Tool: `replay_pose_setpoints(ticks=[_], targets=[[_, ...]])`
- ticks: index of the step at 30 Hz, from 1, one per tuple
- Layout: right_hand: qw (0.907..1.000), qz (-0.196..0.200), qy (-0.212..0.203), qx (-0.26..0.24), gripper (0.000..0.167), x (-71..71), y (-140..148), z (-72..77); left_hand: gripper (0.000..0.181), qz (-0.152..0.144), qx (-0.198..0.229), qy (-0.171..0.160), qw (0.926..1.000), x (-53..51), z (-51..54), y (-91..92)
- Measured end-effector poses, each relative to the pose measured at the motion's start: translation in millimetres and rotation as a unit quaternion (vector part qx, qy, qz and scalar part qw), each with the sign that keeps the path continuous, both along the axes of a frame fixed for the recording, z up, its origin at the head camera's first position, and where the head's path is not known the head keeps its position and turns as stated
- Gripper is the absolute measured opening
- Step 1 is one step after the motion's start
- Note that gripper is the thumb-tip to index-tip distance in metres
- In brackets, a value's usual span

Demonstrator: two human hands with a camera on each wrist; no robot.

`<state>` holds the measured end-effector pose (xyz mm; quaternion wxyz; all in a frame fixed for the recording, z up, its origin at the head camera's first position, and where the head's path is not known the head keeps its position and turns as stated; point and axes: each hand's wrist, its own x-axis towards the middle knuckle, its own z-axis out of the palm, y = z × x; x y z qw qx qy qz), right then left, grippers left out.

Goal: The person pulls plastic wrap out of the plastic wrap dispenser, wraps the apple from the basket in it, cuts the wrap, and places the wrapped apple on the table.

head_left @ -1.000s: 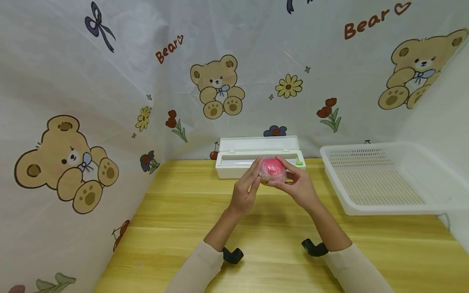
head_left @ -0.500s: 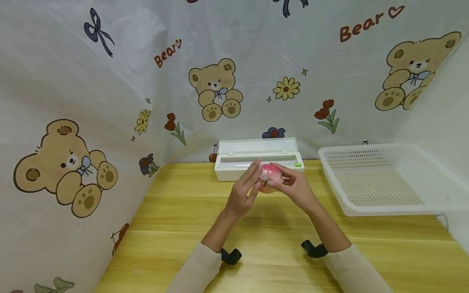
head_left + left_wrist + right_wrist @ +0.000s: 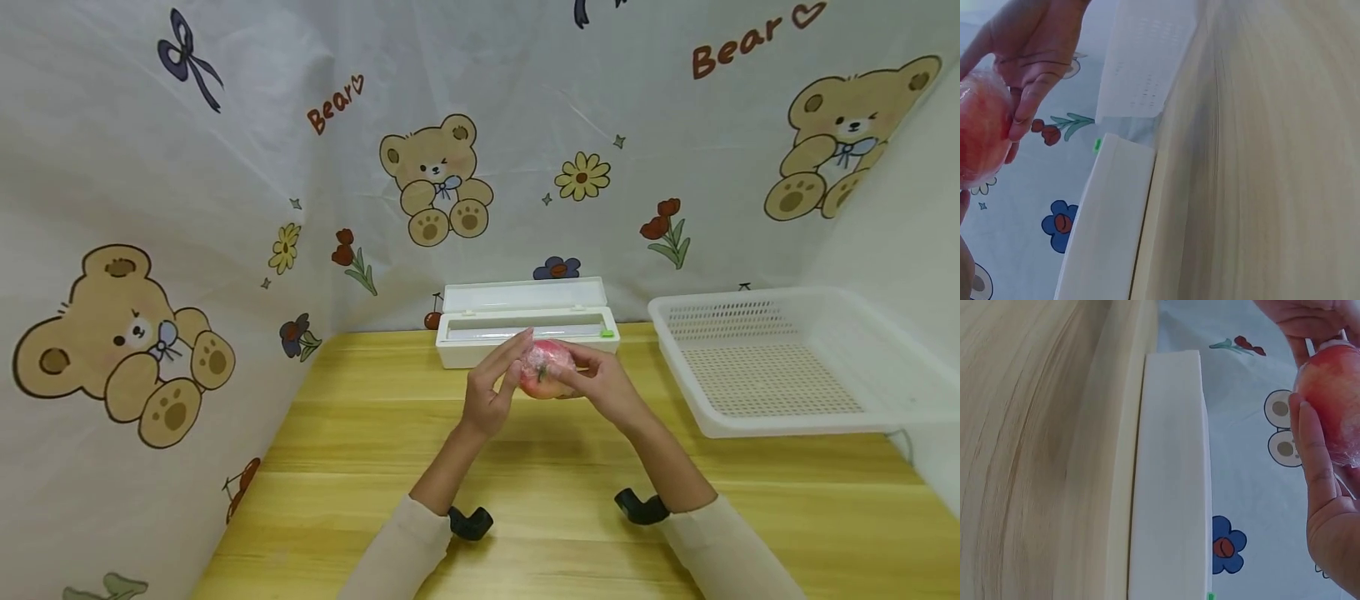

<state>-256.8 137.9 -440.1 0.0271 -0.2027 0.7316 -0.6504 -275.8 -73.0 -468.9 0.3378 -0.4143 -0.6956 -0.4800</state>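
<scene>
A red apple (image 3: pixel 551 357) wrapped in clear cling film is held above the table between both hands. Its dark stem shows on the side toward the head camera. The left hand (image 3: pixel 487 396) holds it from the left, thumb and fingers against the film. From the right, the right hand (image 3: pixel 613 388) grips it, with the thumb across the front near the stem. Both wrist views show the apple (image 3: pixel 982 131) only partly, cut by the frame edge. Behind the hands stands a white cling film dispenser box (image 3: pixel 459 357), lid raised, with a green slider (image 3: pixel 607 333) at its right end.
A white perforated plastic basket (image 3: pixel 738 427) stands at the back right of the wooden table (image 3: pixel 375 467). A bear-print cloth (image 3: pixel 517 100) hangs behind and to the left. Black wrist cameras (image 3: pixel 471 523) stick out inward below both hands.
The apple has turned between the hands, bringing its stem into view toward the head camera. It sits slightly lower and more to the left; the right thumb has shifted onto its front.
</scene>
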Motion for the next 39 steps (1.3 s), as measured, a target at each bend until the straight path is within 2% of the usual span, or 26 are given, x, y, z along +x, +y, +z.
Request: replay_pose_setpoints(ticks=[5,8,11,13,16,22,27,31,34,39], targets=[[0.9995,0.019,-0.012,-0.023,0.043,-0.3,-3,-0.3,0.051,-0.007,0.022,-0.034,0.9992,2.4,0.3,4.5],[0.9984,0.038,-0.026,-0.033,0.043,-0.1,-5,-0.6,0.048,-0.012,0.017,-0.031,0.9993,3.6,0.5,5.9],[0.9972,0.051,-0.038,-0.039,0.044,0.8,-6,-1.3,0.036,-0.022,0.013,-0.019,0.9995,4.3,0.6,5.9],[0.997,0.055,-0.04,-0.036,0.045,1.3,-7,-1.6,0.037,-0.026,0.007,-0.01,0.9996,5.0,1.3,5.3],[0.9972,0.054,-0.039,-0.035,0.044,2.2,-7,-1.1,0.046,-0.031,-0.004,0.003,0.9995,3.3,0.4,4.1],[0.997,0.049,-0.046,-0.037,0.044,3.2,-8,1.3,0.042,-0.034,-0.02,0.01,0.9992,-0.6,-2.3,3.6],[0.9969,0.045,-0.053,-0.037,0.045,1.9,-8,0.6,0.046,-0.041,-0.026,-0.008,0.9988,-1.8,-0.9,3.8],[0.9967,0.039,-0.062,-0.033,0.047,1.2,-8,1.0,0.059,-0.049,-0.018,-0.031,0.9982,-1.8,0.0,2.3],[0.9962,0.038,-0.071,-0.031,0.049,0.8,-8,1.4,0.071,-0.056,-0.013,-0.048,0.9972,2.7,5.1,0.9],[0.9946,0.043,-0.088,-0.034,0.051,0.3,-6,1.4,0.076,-0.067,-0.031,-0.073,0.9946,18.8,25.0,-2.2]])
